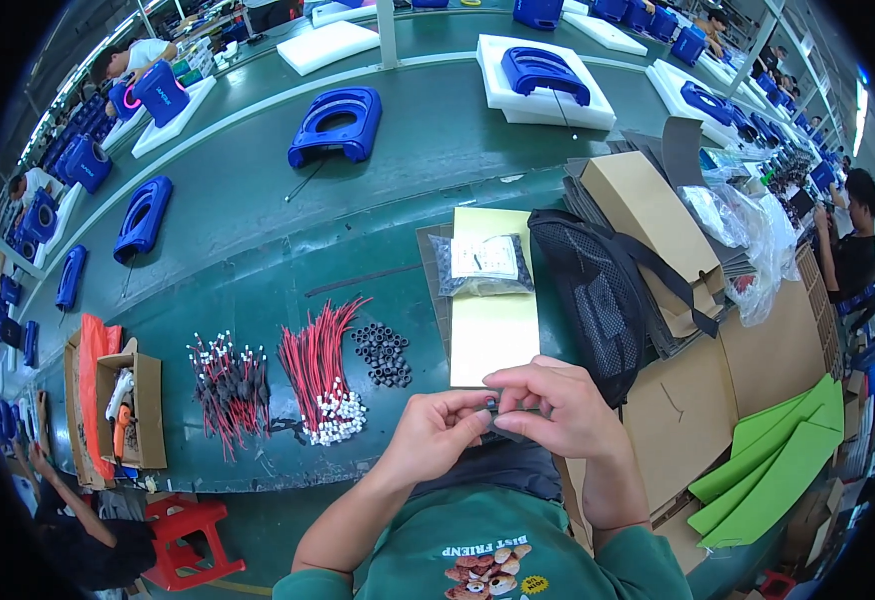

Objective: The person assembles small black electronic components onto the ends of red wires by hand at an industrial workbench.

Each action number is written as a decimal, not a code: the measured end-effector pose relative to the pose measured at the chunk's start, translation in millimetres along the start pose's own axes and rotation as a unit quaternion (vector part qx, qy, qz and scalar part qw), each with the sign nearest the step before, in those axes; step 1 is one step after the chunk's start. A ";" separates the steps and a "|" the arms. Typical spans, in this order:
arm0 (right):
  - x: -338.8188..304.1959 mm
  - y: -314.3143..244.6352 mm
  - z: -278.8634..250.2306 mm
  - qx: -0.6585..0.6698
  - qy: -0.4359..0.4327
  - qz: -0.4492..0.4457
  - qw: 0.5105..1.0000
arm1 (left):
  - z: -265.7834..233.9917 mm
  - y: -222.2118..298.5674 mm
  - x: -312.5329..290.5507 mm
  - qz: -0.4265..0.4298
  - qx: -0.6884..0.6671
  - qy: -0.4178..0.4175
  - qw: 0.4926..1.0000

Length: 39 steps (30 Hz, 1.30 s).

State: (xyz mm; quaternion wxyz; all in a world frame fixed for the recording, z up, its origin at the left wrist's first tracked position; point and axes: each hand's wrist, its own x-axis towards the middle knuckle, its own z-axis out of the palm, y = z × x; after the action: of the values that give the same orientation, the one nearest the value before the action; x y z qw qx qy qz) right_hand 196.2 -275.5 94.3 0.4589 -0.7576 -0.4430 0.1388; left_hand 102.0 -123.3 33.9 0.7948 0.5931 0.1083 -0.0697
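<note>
My left hand (440,430) and my right hand (564,408) meet in front of my body at the bench's near edge. Fingertips of both pinch a small dark piece (492,403), mostly covered by the fingers; its kind cannot be made out. To the left lies a pile of small black ring-shaped parts (382,353). Beside it are a bundle of red wires (317,350) with white connectors and a second bundle of red and black wires (230,385). Just beyond my hands is a yellow sheet (495,340), bearing a clear bag of black parts (480,265) with a white label.
A black mesh bag (588,300) and cardboard boxes (648,210) crowd the right side, with green sheets (773,460) below. At left stands an open carton (148,420) holding an orange-handled tool (121,430). Blue plastic housings (338,125) line the far belt. A red stool (190,545) stands lower left.
</note>
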 end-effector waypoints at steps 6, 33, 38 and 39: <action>3.5 1.2 10.2 -0.028 0.034 -0.011 0.999 | 1.0 3.4 -8.7 0.031 -0.136 -0.024 0.990; -21.6 18.4 42.2 0.274 0.131 0.114 0.946 | -8.3 -17.6 -3.9 0.083 -0.314 -0.045 0.945; -21.3 13.8 37.0 0.198 0.092 0.105 0.970 | -9.3 -18.9 -3.3 0.114 -0.202 -0.041 0.972; -20.5 12.4 37.3 0.198 0.093 0.105 0.970 | -6.5 -16.8 -3.9 0.119 -0.182 -0.021 0.976</action>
State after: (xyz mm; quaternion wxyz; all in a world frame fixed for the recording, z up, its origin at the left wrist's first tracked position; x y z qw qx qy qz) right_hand 168.3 -272.9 59.9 0.6218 -0.7034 -0.2799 0.2004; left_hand 93.6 -122.0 17.6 0.8941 0.4455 0.0308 0.0339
